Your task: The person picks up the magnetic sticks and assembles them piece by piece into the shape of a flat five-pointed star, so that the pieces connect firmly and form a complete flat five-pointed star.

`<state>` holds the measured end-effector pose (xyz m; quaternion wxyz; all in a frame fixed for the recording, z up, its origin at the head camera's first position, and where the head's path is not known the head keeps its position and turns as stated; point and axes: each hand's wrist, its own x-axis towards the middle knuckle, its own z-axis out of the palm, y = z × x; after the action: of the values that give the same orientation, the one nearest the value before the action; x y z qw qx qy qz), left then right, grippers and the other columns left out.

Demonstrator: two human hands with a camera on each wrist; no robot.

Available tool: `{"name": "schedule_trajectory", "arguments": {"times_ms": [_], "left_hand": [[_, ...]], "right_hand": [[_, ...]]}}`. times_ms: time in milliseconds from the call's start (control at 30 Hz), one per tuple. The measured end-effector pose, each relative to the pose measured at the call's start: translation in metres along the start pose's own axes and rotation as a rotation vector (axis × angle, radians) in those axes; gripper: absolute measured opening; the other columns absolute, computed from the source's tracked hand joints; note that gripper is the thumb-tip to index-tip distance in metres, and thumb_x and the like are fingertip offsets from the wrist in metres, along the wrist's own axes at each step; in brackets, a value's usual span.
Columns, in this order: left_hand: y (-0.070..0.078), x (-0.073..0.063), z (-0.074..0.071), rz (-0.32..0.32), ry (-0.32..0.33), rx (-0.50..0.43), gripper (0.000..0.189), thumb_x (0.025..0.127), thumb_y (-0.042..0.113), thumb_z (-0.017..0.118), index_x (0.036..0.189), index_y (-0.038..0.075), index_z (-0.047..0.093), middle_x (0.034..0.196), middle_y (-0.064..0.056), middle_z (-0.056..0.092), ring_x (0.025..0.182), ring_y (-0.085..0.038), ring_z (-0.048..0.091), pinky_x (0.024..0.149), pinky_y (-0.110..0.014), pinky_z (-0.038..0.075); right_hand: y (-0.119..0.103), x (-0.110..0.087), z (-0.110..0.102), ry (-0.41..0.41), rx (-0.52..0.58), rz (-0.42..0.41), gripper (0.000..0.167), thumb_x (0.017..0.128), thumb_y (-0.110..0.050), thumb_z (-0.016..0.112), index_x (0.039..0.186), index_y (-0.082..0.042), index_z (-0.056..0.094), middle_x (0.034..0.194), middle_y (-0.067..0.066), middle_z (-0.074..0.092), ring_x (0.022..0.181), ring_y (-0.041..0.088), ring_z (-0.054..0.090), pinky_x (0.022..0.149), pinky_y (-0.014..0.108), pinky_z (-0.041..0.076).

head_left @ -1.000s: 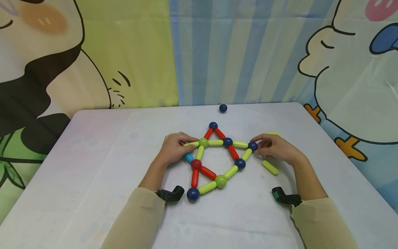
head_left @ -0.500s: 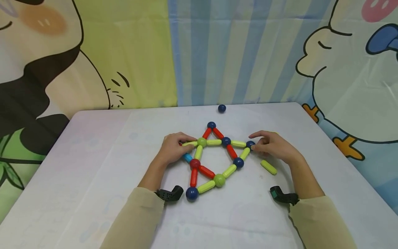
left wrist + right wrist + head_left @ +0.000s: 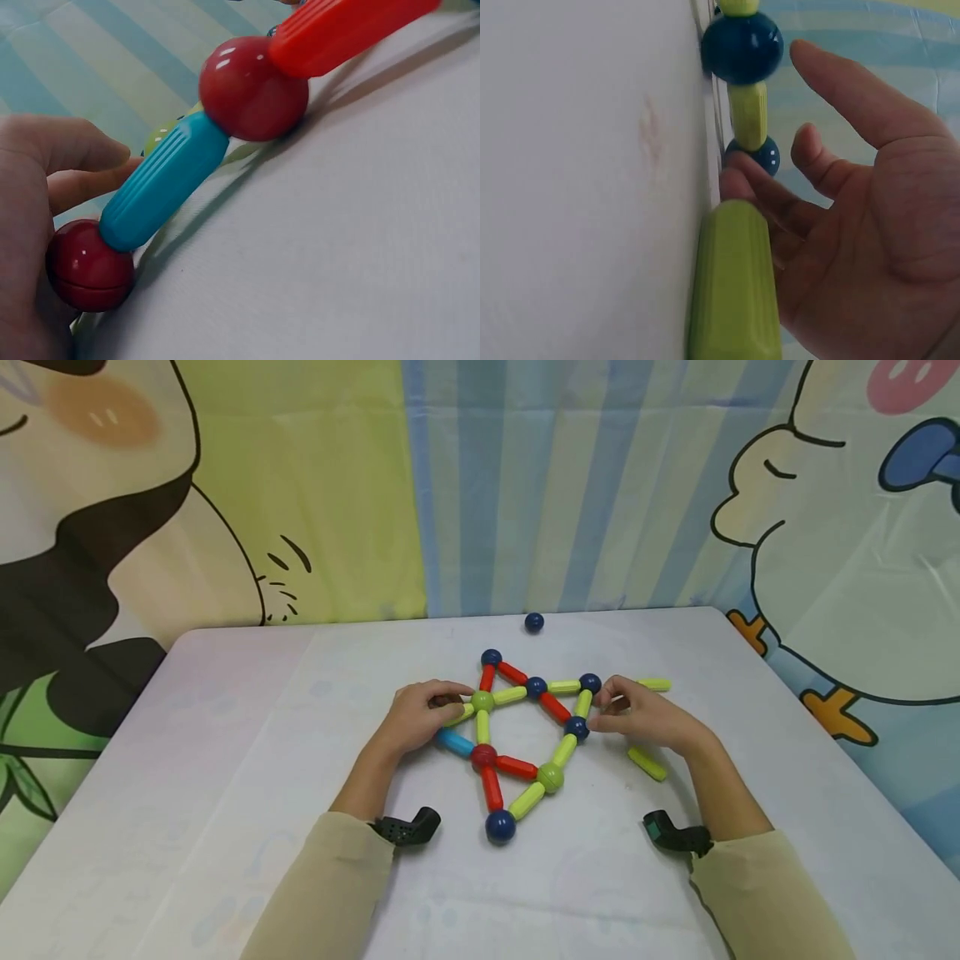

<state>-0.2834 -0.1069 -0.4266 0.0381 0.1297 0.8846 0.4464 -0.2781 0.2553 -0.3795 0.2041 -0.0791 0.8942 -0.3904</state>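
Observation:
A flat star-like frame of coloured building rods and balls lies on the white table (image 3: 225, 827). My left hand (image 3: 420, 718) pinches the yellow-green rod (image 3: 460, 715) at the left corner, index finger reaching to the green ball (image 3: 482, 701). A red ball (image 3: 90, 266) on the end of a blue rod (image 3: 165, 180) sits against this hand in the left wrist view; in the head view the hand hides it. Beside the right corner, my right hand (image 3: 648, 714) has loosely bent fingers, with thumb close to one dark blue ball (image 3: 577, 728) and fingers close to another dark blue ball (image 3: 590, 683).
Two loose yellow-green rods lie by the right hand: the near rod (image 3: 647, 763) and the far rod (image 3: 654, 684). A loose dark blue ball (image 3: 534, 622) sits at the table's back edge. A printed curtain (image 3: 495, 485) hangs behind.
The frame has turned: its right corner moved back and left, its near corner moved right. The right hand shifted slightly left, uncovering the far loose rod. The left hand stays nearly in place.

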Motion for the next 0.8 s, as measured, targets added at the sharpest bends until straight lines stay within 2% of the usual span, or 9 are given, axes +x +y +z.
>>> {"name": "schedule_trajectory", "arguments": {"times_ms": [100,200,433,667,800], "left_hand": [[-0.001,0.000,-0.001,0.019,-0.010,-0.023,0.031,0.097,0.025,0.061,0.123,0.022,0.077,0.116,-0.003,0.076,0.107,-0.021,0.064,0.098,-0.044,0.047],[0.000,0.000,-0.001,0.020,-0.016,-0.036,0.030,0.096,0.025,0.061,0.121,0.023,0.078,0.117,-0.002,0.076,0.108,-0.021,0.063,0.101,-0.047,0.045],[0.001,-0.002,-0.002,-0.008,-0.039,-0.038,0.026,0.098,0.028,0.063,0.116,0.022,0.079,0.117,0.000,0.074,0.107,-0.021,0.061,0.096,-0.043,0.047],[0.001,0.000,0.002,-0.039,-0.001,-0.029,0.019,0.093,0.033,0.071,0.097,0.019,0.082,0.105,0.001,0.075,0.106,-0.021,0.062,0.097,-0.042,0.048],[0.001,0.001,0.007,-0.064,0.039,-0.014,0.020,0.091,0.038,0.074,0.090,0.018,0.078,0.096,0.000,0.072,0.099,-0.021,0.061,0.089,-0.038,0.050]], "right_hand": [[-0.003,0.000,0.003,-0.016,-0.038,-0.021,0.046,0.089,-0.031,0.081,0.109,-0.006,0.047,0.102,0.011,0.053,0.097,0.027,0.052,0.076,0.033,0.044],[-0.005,0.001,0.005,-0.009,-0.046,-0.032,0.046,0.088,-0.029,0.083,0.109,-0.005,0.049,0.096,0.010,0.051,0.092,0.027,0.052,0.073,0.033,0.044],[-0.003,0.004,0.007,0.039,-0.068,-0.035,0.037,0.094,-0.027,0.077,0.116,-0.006,0.057,0.115,0.012,0.062,0.101,0.027,0.058,0.085,0.032,0.050],[-0.003,0.008,0.012,0.071,-0.077,-0.025,0.036,0.099,-0.027,0.070,0.129,-0.008,0.061,0.103,0.012,0.068,0.090,0.026,0.059,0.077,0.033,0.048],[-0.005,0.009,0.015,0.085,-0.070,-0.029,0.038,0.099,-0.026,0.070,0.134,-0.012,0.062,0.107,0.011,0.071,0.092,0.026,0.061,0.079,0.032,0.050]]}}
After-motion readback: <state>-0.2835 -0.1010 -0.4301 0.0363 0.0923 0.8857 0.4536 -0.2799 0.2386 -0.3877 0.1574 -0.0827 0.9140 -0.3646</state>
